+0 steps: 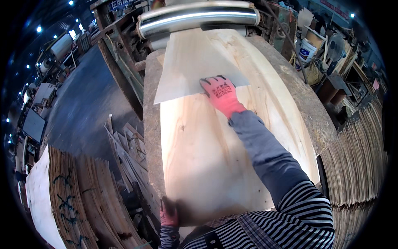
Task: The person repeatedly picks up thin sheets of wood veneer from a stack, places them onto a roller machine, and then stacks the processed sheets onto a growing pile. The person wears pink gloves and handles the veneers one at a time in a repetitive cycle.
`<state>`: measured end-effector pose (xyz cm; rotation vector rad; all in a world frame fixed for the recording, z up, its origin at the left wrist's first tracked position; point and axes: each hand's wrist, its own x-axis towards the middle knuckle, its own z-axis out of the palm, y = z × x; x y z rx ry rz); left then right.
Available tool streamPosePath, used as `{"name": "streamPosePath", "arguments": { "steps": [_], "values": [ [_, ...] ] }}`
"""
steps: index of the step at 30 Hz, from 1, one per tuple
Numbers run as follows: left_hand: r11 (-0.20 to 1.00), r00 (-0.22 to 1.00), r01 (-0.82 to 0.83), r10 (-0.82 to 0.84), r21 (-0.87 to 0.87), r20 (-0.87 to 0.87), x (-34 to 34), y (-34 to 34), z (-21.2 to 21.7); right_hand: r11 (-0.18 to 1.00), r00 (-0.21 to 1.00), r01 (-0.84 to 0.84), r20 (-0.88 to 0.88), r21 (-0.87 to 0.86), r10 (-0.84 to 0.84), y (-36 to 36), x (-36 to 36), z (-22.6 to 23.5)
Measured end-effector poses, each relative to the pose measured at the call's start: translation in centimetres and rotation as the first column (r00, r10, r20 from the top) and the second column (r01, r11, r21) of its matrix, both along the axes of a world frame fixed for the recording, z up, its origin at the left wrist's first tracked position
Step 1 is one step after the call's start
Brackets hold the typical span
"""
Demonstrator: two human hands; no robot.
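A large pale wood veneer sheet (199, 149) with knots and brown streaks lies lengthwise on the work table. Over its far part rests a thinner, greyish veneer piece (186, 70), narrowing toward the metal rollers. My right hand (222, 93), in a pink glove with black fingertips, is palm down at the near edge of this piece, fingers stretched over it; the thumb is mostly hidden. Low at the left, my left hand (168, 213), in a similar glove, is beside the near left corner of the large sheet. Its fingers are dark and partly hidden, so its grip is unclear.
Shiny rollers (199, 20) span the table's far end. Stacked veneer sheets (68, 199) stand at the left, with another tall stack (352, 153) at the right. Wood scraps (128, 145) lie left of the table. A white bucket (306, 53) and a fan (336, 47) are far right.
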<state>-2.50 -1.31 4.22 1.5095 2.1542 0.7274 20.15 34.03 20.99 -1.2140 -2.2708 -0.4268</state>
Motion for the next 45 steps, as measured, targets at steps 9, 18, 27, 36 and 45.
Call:
{"name": "streamPosePath", "arguments": {
  "steps": [9, 18, 27, 36, 45],
  "values": [
    [0.999, 0.977, 0.028, -0.034, 0.03, 0.209, -2.3, -2.2, -2.9, 0.972, 0.988, -0.113, 0.083, -0.207, 0.132, -8.6, 1.2, -6.2],
    [0.95, 0.689, 0.168, -0.305, 0.264, 0.657, -1.5, -0.8, 7.2, 0.869, 0.996, -0.078, -0.006, -0.488, 0.086, -29.7, 12.5, -7.3],
    [0.902, 0.366, 0.166, -0.432, 0.399, 0.825, 2.2, 1.4, 22.4, 0.914, 0.936, 0.11, -0.27, -0.39, -0.228, -36.3, 14.8, -5.6],
    [0.959, 0.96, 0.258, -0.268, 0.114, 0.086, -1.0, -2.8, 10.0, 0.997, 0.993, 0.072, -0.09, 0.023, -0.07, -36.0, 16.2, 4.6],
    [0.988, 0.993, 0.088, -0.098, -0.127, -0.071, 1.3, -0.6, 0.7, 0.994, 0.992, 0.105, 0.076, 0.001, -0.105, -21.4, 14.0, 5.2]
  ]
}}
